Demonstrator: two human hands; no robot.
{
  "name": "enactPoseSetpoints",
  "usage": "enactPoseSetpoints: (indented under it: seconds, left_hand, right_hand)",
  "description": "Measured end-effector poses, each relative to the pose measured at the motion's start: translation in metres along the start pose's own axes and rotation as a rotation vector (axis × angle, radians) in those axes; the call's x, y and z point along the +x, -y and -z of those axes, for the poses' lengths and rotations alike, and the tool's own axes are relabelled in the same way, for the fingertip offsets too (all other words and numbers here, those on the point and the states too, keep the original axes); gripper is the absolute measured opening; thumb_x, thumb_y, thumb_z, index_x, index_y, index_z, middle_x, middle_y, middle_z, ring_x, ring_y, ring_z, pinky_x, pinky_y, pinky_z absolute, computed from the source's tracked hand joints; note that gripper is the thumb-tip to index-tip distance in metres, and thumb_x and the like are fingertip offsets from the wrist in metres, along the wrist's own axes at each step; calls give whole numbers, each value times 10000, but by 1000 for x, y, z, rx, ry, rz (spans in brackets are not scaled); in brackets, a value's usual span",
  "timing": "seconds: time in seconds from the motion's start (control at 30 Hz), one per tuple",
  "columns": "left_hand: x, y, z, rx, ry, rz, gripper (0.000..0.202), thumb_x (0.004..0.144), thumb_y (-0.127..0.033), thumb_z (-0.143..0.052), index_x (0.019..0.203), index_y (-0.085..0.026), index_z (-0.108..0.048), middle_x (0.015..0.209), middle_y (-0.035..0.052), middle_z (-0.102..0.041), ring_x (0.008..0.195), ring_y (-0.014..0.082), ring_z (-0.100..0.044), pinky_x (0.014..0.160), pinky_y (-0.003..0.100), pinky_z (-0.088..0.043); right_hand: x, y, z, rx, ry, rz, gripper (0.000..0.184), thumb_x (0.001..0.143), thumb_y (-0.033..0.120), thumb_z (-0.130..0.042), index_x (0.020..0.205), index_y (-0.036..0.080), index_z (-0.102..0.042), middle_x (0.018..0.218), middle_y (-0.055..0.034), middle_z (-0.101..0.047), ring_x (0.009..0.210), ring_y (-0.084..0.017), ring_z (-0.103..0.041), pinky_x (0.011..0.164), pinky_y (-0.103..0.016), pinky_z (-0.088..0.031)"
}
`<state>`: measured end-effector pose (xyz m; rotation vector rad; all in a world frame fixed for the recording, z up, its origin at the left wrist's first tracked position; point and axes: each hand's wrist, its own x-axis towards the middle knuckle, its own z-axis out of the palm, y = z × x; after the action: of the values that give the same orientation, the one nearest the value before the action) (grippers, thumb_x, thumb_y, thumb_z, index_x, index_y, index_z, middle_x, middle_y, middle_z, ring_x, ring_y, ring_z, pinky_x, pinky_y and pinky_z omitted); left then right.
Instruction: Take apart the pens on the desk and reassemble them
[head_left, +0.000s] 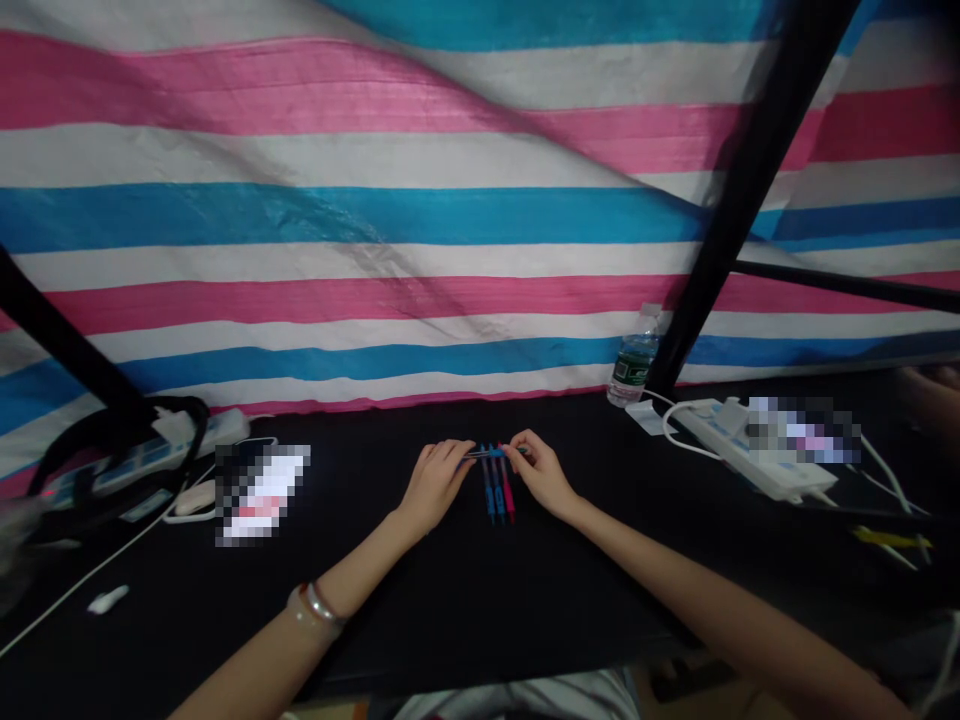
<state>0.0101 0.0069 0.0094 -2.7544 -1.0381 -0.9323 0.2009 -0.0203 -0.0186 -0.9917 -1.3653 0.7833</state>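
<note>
Left hand (436, 482) and right hand (547, 480), fingers narrowed, hold opposite ends of a crosswise pen (496, 454). Three pens (499, 492) already lie side by side on the black table (480, 605); the crosswise one remains unreleased.

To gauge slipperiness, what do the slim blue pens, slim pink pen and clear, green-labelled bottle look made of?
Slim blue pens and slim pink pen: probably plastic, from their vivid colour; too small to settle finish. Clear, green-labelled bottle: likely glossy plastic, being see-through with pale highlights.
</note>
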Motion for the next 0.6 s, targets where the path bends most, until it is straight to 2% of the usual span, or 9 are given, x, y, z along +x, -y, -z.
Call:
enactPoseSetpoints:
  seconds: [0.17, 0.4, 0.6]
  left_hand:
    - [-1, 0, 2, -3, -2, -33, 220, 898, -241, -401, 1060, -196, -543, 957, 59, -609, 904, 177, -534, 790, 320, -354]
    - [0, -3, 4, 49, -11, -70, 236, 902, -249, -381, 1046, -184, -556, 919, 73, -608, 869, 186, -533, 778, 335, -358]
    - [0, -4, 2, 67, 1, -65, 245, 910, -252, -352, 1019, -181, -560, 889, 73, -608, 823, 186, -534, 724, 318, -373]
  right_hand:
    - [0, 1, 2, -188, 44, 76, 237, 841, 363, -484, 953, 200, -615, 811, -41, -586, 654, -140, -540, 571, -258, -416]
    - [4, 2, 11, -490, 140, 283, 222, 864, 278, -456, 956, 213, -647, 766, -53, -615, 773, -188, -515, 712, -332, -412]
    - [5, 5, 12, -550, 113, 354, 207, 863, 269, -464, 959, 217, -640, 829, -65, -624, 805, -198, -520, 729, -348, -399]
